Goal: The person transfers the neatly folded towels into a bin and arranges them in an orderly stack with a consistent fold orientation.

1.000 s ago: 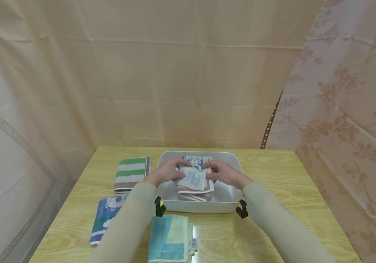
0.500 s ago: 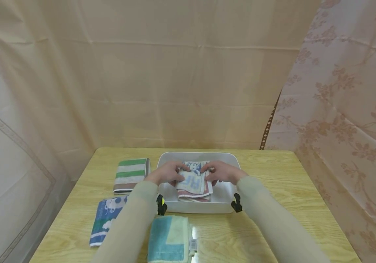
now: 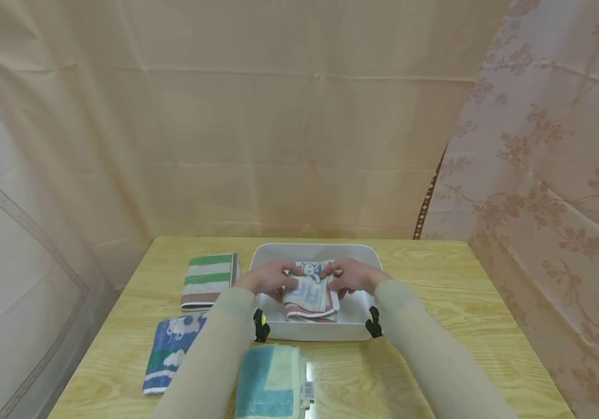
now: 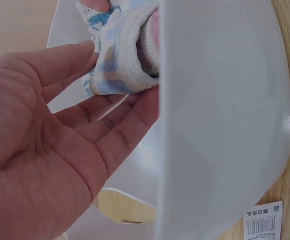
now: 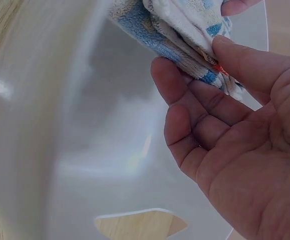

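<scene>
A folded white towel with blue pictures and letters lies between my two hands inside a white plastic bin. My left hand pinches its left side, thumb on top and fingers underneath in the left wrist view. On the opposite side my right hand holds the folded layers between thumb and fingers, as the right wrist view shows. Pink cloth with white edging peeks out below the towel's front edge. The bin's wall hides part of the towel in the left wrist view.
Left of the bin lies a green, white and brown striped towel. In front of it is a blue towel with animal figures, partly behind the left sleeve. A teal and pale yellow towel with a barcode tag sits nearest on the wooden table.
Both hands have lowered the towel slightly toward the front of the bin, and less of the pink cloth shows below it. The right wrist has shifted a little left. The other towels stay put.
</scene>
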A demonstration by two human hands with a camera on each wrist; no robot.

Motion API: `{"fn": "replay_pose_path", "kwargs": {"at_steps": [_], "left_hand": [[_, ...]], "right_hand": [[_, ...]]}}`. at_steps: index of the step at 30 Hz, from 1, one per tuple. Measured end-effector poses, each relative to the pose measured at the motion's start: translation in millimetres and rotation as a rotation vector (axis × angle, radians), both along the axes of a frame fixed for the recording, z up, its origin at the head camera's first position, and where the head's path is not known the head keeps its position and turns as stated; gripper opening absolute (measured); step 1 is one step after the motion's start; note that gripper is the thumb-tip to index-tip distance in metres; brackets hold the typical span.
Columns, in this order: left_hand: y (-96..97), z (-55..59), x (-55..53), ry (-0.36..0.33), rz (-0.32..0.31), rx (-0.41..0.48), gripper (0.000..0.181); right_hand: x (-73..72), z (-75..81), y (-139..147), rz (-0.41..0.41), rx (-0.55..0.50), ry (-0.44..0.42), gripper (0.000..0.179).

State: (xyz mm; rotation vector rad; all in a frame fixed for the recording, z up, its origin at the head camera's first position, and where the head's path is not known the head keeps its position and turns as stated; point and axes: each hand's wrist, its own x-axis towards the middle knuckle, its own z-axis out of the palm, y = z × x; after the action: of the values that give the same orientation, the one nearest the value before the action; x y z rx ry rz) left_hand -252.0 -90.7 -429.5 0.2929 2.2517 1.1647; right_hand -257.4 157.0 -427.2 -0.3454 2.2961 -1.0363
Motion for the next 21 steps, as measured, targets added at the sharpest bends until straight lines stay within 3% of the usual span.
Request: {"fn": "replay_pose_path", "kwargs": {"at_steps": [6,14,21], "left_hand": [[-0.1,-2.3,1.9,-0.022,0.016,-0.014,0.039],[-3.1,-4.5,4.2,-0.102,0.051,0.025,0.040],[-2.6,-3.7,6.8,-0.124,0.080,0.037,0.047]], "right_hand": [[2.3,-1.0,-0.1,-0.017,-0.002,-0.018,0.037],[4.4,-6.3,2.6,-0.026,-0.037,-0.033,0.039],[4.3,-8.8,3.6,-0.044,-0.048,-0.103,0.040]]}}
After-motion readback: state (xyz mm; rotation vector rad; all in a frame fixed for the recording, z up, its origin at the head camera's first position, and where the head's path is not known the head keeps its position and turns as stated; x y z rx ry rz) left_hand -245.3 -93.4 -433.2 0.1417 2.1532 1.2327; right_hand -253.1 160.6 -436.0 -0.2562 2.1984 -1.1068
